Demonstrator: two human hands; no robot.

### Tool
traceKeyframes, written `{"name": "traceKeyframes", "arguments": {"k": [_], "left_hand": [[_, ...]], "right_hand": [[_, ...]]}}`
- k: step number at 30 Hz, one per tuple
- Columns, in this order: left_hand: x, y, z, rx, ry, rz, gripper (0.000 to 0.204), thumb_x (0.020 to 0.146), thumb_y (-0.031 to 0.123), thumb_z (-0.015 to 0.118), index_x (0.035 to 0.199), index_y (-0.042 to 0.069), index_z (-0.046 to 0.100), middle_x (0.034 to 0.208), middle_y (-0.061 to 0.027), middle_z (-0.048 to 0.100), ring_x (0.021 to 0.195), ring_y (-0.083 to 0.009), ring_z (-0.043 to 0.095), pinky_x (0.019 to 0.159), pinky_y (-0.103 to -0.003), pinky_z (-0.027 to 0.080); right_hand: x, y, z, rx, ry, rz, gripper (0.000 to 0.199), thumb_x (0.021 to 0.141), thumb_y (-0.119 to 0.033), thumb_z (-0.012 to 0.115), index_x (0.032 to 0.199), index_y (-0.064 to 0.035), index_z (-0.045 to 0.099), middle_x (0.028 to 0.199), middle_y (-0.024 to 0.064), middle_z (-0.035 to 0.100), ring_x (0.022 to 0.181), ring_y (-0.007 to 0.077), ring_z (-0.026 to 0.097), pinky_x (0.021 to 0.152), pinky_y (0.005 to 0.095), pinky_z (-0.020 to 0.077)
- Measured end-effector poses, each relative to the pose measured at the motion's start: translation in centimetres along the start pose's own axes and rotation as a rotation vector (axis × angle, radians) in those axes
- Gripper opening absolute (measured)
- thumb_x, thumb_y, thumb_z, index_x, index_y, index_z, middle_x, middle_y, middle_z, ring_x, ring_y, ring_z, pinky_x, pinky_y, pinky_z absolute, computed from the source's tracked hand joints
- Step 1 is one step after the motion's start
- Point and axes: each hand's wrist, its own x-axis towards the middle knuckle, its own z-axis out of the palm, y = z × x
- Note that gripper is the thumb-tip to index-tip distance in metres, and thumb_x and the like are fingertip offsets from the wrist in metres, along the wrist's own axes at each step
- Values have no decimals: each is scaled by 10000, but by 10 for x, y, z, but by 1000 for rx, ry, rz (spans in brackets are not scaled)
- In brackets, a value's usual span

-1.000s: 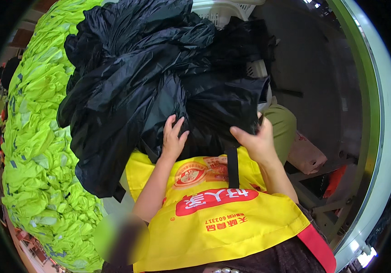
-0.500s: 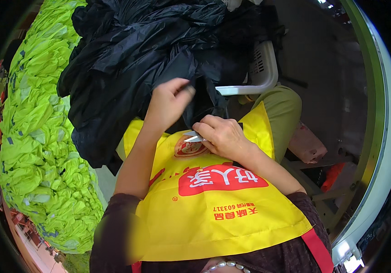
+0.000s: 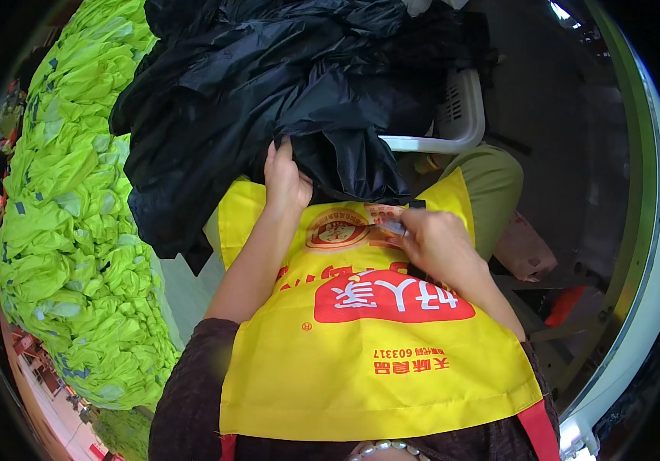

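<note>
A dark floor and a curved pale green-edged rim fill the background to the right of the black fabric heap (image 3: 268, 84), and a big mound of neon yellow-green garments (image 3: 68, 230) lies just left of that heap, touching its edge.

From your head view, the black fabric heap spreads across the top of the frame and hangs down toward your lap. Part of it drapes over a white plastic chair (image 3: 460, 115), whose slotted back shows at the heap's right side. Below the heap, your yellow apron (image 3: 376, 353) with its red printed patch covers your front; its upper edge runs right under the heap's lowest folds.

Your left hand (image 3: 284, 180) reaches up to the lower edge of the heap, fingers closed around a fold of the black cloth, thumb side pressed against it. Your left forearm runs down from there across the apron.

Your right hand (image 3: 437, 246) sits below and to the right of the heap, on the apron's chest. Its fingertips are pressed together on a small pale object (image 3: 393, 228); what that object is you cannot tell, since it is mostly hidden. This hand does not touch the black fabric.

An olive trouser leg (image 3: 491, 180) shows just below the chair, right of the heap's hanging end.
</note>
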Motion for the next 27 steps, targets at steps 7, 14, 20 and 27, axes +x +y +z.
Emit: {"name": "traceKeyframes", "arguments": {"k": [7,14,20,27], "left_hand": [[-2,-4,-2,74,-28,-30,331,931,140,417,1247,45,416,1255,-123,477,1127,-264,482,974,-391,390],[1,3,-24,579,-61,108,303,902,101,446,1204,72,464,1149,-125,524,1037,-208,526,850,-278,442],[-36,28,10,1953,-553,1381,422,795,68,560,1206,150,516,1297,-143,415,1207,-321,376,1001,-428,303],[9,32,21,1823,-1175,1325,80,782,102,583,729,80,638,967,-72,642,1135,-266,497,1038,-461,282]], "right_hand": [[29,14,11,162,544,-104,211,748,-175,670,877,-23,602,761,146,586,654,336,578,569,377,457],[40,27,21,533,436,128,316,766,-207,696,972,-5,569,658,94,588,541,132,535,514,270,433],[45,48,52,806,166,113,198,780,-80,652,945,-9,569,701,8,543,601,51,471,533,205,397],[39,63,37,945,257,152,343,733,22,507,1066,-36,566,713,-46,475,601,27,386,532,178,324]]}}
